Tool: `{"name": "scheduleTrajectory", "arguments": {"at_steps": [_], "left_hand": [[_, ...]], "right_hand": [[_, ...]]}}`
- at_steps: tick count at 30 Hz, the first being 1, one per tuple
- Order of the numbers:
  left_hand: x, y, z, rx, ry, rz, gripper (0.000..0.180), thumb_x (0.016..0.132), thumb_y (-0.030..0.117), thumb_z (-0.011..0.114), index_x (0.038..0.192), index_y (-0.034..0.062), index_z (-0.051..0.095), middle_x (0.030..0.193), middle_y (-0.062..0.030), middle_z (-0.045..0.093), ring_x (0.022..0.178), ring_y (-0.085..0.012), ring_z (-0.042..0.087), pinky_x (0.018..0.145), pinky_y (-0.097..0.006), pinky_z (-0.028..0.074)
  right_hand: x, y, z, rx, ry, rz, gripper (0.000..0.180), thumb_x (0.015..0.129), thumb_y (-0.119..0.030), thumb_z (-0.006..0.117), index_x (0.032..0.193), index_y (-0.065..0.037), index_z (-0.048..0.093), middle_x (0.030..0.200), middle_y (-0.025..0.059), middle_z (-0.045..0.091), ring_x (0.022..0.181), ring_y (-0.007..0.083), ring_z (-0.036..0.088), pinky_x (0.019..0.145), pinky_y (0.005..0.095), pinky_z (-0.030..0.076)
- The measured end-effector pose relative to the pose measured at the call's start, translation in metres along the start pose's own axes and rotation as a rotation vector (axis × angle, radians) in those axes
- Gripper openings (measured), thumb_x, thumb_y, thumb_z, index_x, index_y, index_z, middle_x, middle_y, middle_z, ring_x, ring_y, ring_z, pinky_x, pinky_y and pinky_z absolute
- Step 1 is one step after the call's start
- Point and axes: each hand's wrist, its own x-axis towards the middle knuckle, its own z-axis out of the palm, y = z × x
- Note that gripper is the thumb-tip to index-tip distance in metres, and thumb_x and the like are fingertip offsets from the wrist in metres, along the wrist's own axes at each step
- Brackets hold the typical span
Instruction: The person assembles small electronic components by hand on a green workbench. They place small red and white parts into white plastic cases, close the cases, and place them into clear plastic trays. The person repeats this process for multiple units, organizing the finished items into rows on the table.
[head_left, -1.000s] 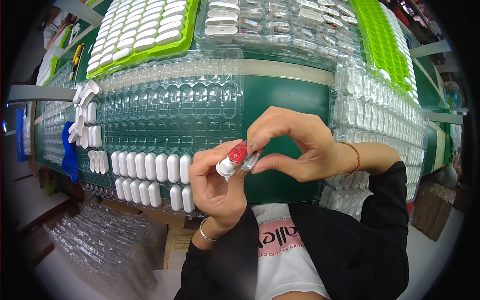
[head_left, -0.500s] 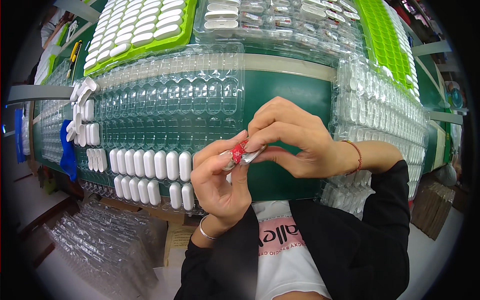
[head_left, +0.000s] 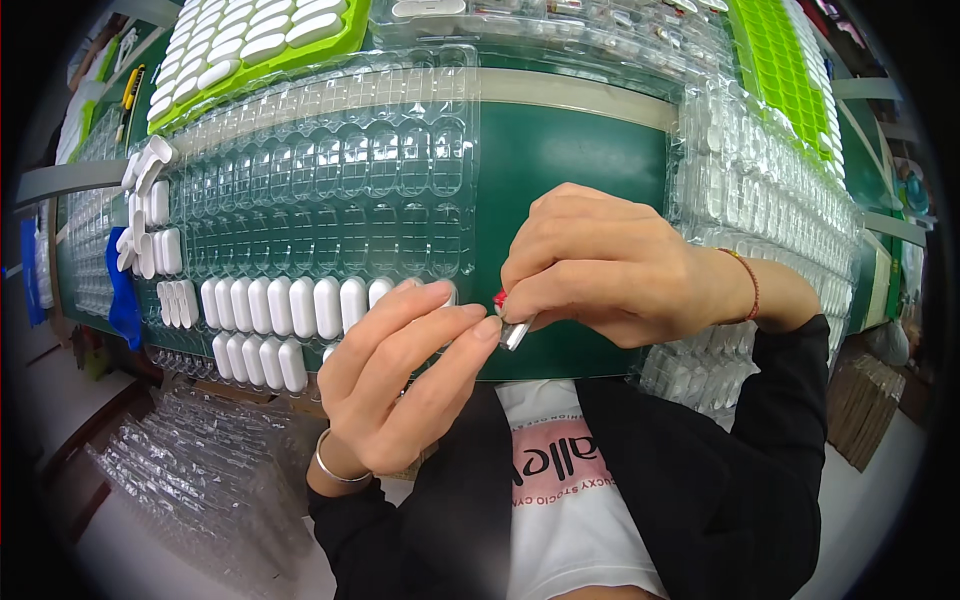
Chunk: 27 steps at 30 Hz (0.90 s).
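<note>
A small red-and-silver part (head_left: pixel 514 334) with a clear edge pokes out of my right hand (head_left: pixel 610 275), whose fingertips are pinched round it. Most of the part is hidden by those fingers, so its kind is unclear. My left hand (head_left: pixel 405 375) comes in from the other side with fingers stretched and somewhat apart. Its foremost fingertips meet or nearly meet the part's near end. Just beyond the left hand lie white rounded oblong cases (head_left: pixel 303 306) in a row, partly covered by it. A second row of white cases (head_left: pixel 268 362) lies nearer me.
A clear moulded tray (head_left: pixel 330 160) covers the green table (head_left: pixel 570 150) ahead. Green trays (head_left: pixel 335 45) with white cases stand far left and far right. Clear trays (head_left: pixel 750 220) are stacked at right. Loose white shells (head_left: pixel 145 190) and a blue strip (head_left: pixel 122 290) lie left.
My left hand has shifted left and down, its fingers straightening from a pinch on the part. My right hand now keeps the part, more of it covered. The view has tilted slightly.
</note>
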Motion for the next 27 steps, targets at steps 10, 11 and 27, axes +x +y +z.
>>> {"name": "scheduleTrajectory", "arguments": {"at_steps": [10, 11, 27], "left_hand": [[0.007, -0.008, -0.008, 0.068, -0.143, 0.13, 0.019, 0.071, 0.008, 0.072, 0.09, 0.0032, 0.074, 0.086, -0.0073, 0.069, 0.088, -0.0255, 0.066, 0.08, -0.042, 0.059], [0.008, -0.008, -0.008, 0.063, -0.149, 0.127, 0.018, 0.071, 0.007, 0.072, 0.089, 0.0027, 0.073, 0.085, -0.0077, 0.069, 0.088, -0.0255, 0.066, 0.08, -0.043, 0.059], [0.002, -0.009, -0.002, -0.422, -0.04, -0.309, 0.027, 0.066, -0.01, 0.071, 0.09, 0.0016, 0.065, 0.085, -0.0083, 0.065, 0.079, -0.0262, 0.063, 0.071, -0.034, 0.05]], "right_hand": [[-0.004, 0.004, 0.001, 0.048, -0.06, 0.007, 0.012, 0.083, -0.001, 0.067, 0.095, 0.0, 0.065, 0.094, 0.0095, 0.064, 0.084, 0.0258, 0.063, 0.079, 0.0409, 0.049], [-0.005, 0.005, 0.001, 0.021, -0.064, -0.033, 0.011, 0.084, 0.0, 0.066, 0.095, 0.0, 0.065, 0.094, 0.0094, 0.064, 0.083, 0.0255, 0.063, 0.079, 0.041, 0.049], [-0.006, 0.004, 0.0, -0.06, -0.093, -0.185, 0.018, 0.079, -0.004, 0.068, 0.097, -0.008, 0.064, 0.093, 0.0056, 0.061, 0.08, 0.0208, 0.058, 0.079, 0.0422, 0.047]]}}
